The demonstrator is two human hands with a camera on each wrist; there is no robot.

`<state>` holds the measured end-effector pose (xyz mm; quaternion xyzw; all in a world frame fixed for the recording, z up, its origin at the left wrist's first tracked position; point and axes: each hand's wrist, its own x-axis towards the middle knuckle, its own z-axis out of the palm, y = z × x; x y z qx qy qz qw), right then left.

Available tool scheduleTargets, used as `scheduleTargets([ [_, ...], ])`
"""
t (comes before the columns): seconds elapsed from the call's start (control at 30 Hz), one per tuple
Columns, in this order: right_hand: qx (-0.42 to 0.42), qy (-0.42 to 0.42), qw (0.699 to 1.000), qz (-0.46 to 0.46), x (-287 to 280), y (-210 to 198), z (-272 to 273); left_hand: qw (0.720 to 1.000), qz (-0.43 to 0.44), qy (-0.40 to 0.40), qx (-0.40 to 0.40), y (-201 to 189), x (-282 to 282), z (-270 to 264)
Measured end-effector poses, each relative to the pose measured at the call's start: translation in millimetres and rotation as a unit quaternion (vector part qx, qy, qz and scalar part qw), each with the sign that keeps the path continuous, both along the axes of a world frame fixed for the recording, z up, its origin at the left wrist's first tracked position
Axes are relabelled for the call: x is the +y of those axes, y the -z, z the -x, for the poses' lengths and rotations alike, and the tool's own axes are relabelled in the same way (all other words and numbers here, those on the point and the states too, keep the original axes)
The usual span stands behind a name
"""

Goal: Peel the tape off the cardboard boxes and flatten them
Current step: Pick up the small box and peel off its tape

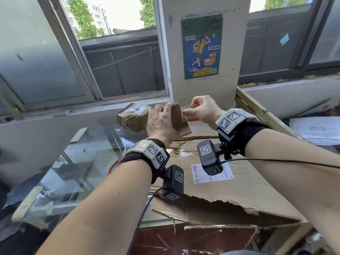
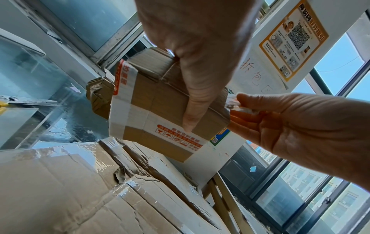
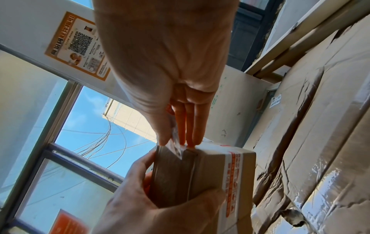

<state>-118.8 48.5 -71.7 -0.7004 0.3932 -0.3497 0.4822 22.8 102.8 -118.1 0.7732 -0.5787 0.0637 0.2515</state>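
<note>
A small cardboard box (image 1: 179, 118), banded with white-and-orange tape (image 2: 130, 110), is held in the air above a flattened carton (image 1: 230, 181) on the counter (image 1: 82, 162). The left hand (image 1: 160, 122) grips the box; the right hand (image 1: 200, 109) pinches a strip of clear tape (image 3: 176, 145) at its upper edge.

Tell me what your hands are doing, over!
Left hand grips small box. Right hand pinches clear tape, peeling. Nothing blocking.
</note>
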Motion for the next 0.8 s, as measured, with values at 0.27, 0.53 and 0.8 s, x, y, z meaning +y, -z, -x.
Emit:
scheduleTargets([
  [0.27, -0.033, -0.016, 0.998, -0.05, -6.5, 3.9, 4.1, 0.999, 0.028, 0.017, 0.032, 7.8, 0.8, -2.3],
  [0.53, -0.096, -0.042, 0.987, -0.12, -8.6, 1.4, 9.2, 0.998, 0.034, 0.023, 0.044, 10.1, 1.7, -10.6],
  [0.8, -0.122, -0.041, 0.981, -0.147, -9.3, 3.0, 8.6, 0.998, 0.039, 0.008, 0.046, 11.7, 3.4, -11.0],
])
